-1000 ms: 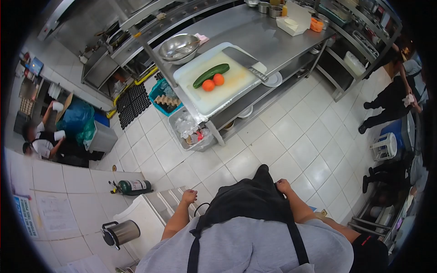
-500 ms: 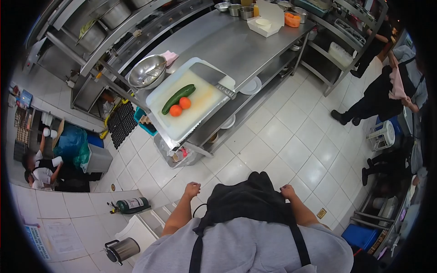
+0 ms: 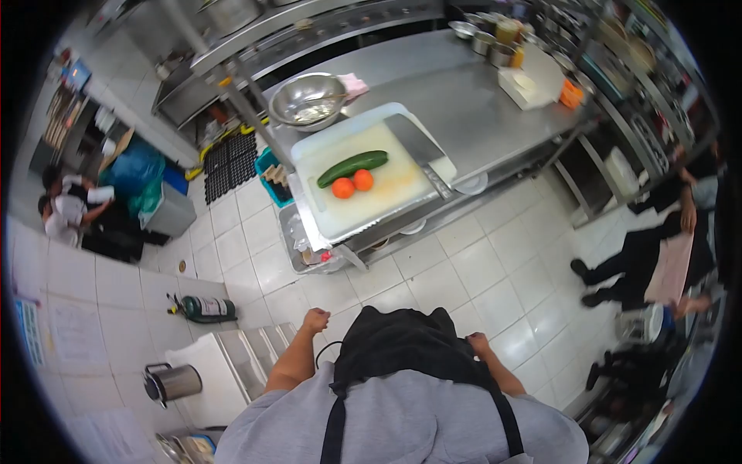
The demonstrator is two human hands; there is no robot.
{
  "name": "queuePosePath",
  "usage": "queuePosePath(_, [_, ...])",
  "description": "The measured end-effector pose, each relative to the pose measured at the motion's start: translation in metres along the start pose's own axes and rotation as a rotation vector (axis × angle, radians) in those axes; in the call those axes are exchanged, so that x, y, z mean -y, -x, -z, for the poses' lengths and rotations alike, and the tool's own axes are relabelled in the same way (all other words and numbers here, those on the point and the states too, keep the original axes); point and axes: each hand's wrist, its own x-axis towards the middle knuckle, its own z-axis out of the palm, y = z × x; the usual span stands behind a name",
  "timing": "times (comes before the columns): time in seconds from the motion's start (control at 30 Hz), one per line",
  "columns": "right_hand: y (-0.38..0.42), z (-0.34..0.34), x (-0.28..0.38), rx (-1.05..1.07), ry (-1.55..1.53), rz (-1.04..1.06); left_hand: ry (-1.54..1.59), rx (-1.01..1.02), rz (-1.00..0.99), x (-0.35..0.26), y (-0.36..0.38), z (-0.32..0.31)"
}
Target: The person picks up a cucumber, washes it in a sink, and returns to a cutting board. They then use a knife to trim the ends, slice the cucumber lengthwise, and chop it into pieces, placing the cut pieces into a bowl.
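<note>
1. Swinging left since half a second ago, the view now puts the cutting board point(image 3: 363, 182) nearer centre.
2. Left hand point(image 3: 315, 319) is curled into a loose fist at the black apron point(image 3: 402, 344), holding nothing.
3. Right hand point(image 3: 478, 345) pinches the apron's edge.
4. On the board lie a cucumber point(image 3: 352, 168), two tomatoes point(image 3: 353, 184) touching it, and a cleaver point(image 3: 421, 152); all well apart from both hands.

Commercial kitchen, plainly: long stainless steel surface point(image 3: 464, 100) with an undershelf, white cutting board point(image 3: 363, 174) carrying a cucumber point(image 3: 352, 168), two tomatoes point(image 3: 353, 184) and a cleaver point(image 3: 417, 151), steel mixing bowl point(image 3: 308, 100) beside it, steel containers point(image 3: 491, 42) at the far end, white tiled floor point(image 3: 479, 271), aproned workers around.
</note>
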Motion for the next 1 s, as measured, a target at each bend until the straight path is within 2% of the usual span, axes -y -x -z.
queuePosePath(0.03, [-0.037, -0.011, -0.025, 0.009, 0.078, 0.211, 0.027, -0.023, 0.034, 0.012, 0.001, 0.006])
queuePosePath(0.1, [-0.053, -0.001, 0.020, 0.056, 0.185, 0.233, 0.125, -0.093, 0.085, 0.033, 0.006, 0.012])
queuePosePath(0.17, [-0.080, 0.015, 0.058, 0.103, 0.294, 0.256, 0.094, -0.121, 0.070, 0.057, 0.009, 0.012])
queuePosePath(0.27, [-0.125, 0.047, 0.103, 0.077, 0.323, 0.408, 0.082, -0.222, 0.099, 0.086, 0.022, -0.010])
queuePosePath(0.33, [-0.145, 0.078, 0.147, 0.254, 0.730, 0.702, 0.155, -0.286, 0.146, 0.109, 0.029, -0.035])
queuePosePath(0.37, [-0.162, 0.083, 0.158, 0.288, 0.772, 0.727, 0.185, -0.334, 0.167, 0.119, 0.035, -0.054])
queuePosePath(0.43, [-0.248, 0.088, 0.159, 0.367, 0.894, 0.787, 0.263, -0.383, 0.255, 0.117, 0.059, -0.098])
queuePosePath(0.47, [-0.277, 0.093, 0.175, 0.614, 1.043, 0.781, 0.318, -0.456, 0.302, 0.119, 0.070, -0.124])
queuePosePath(0.5, [-0.289, 0.097, 0.199, 0.655, 1.080, 0.805, 0.362, -0.529, 0.352, 0.121, 0.084, -0.148])
queuePosePath(0.57, [-0.291, 0.101, 0.243, 0.649, 1.507, 1.340, 0.676, -0.499, 0.432, 0.091, 0.125, -0.202])
queuePosePath(0.63, [-0.294, 0.104, 0.264, 0.583, 0.987, 0.967, 0.774, -0.497, 0.435, 0.061, 0.159, -0.256])
queuePosePath(0.67, [-0.291, 0.103, 0.288, 0.599, 1.106, 0.813, 0.789, -0.492, 0.425, 0.056, 0.171, -0.287])
queuePosePath(0.7, [-0.308, 0.101, 0.290, 0.622, 1.125, 0.840, 0.766, -0.512, 0.464, 0.041, 0.187, -0.312])
queuePosePath(0.77, [-0.354, 0.089, 0.299, 0.801, 1.370, 0.672, 0.848, -0.575, 0.518, 0.031, 0.209, -0.367])
queuePosePath(0.83, [-0.352, 0.072, 0.311, 0.715, 1.248, 0.419, 1.061, -0.592, 0.595, 0.008, 0.242, -0.408])
queuePosePath(0.87, [-0.333, 0.066, 0.322, 0.718, 1.266, 0.424, 1.138, -0.669, 0.631, 0.006, 0.253, -0.432])
queuePosePath(0.93, [-0.333, 0.034, 0.332, 0.768, 1.432, 0.387, 1.065, -0.692, 0.685, -0.001, 0.272, -0.485])
queuePosePath(0.97, [-0.304, 0.027, 0.340, 0.758, 1.317, 0.423, 0.851, -0.808, 0.718, -0.007, 0.282, -0.511])
queuePosePath(1.0, [-0.295, 0.009, 0.343, 0.782, 1.327, 0.468, 0.904, -0.753, 0.776, -0.017, 0.293, -0.526])
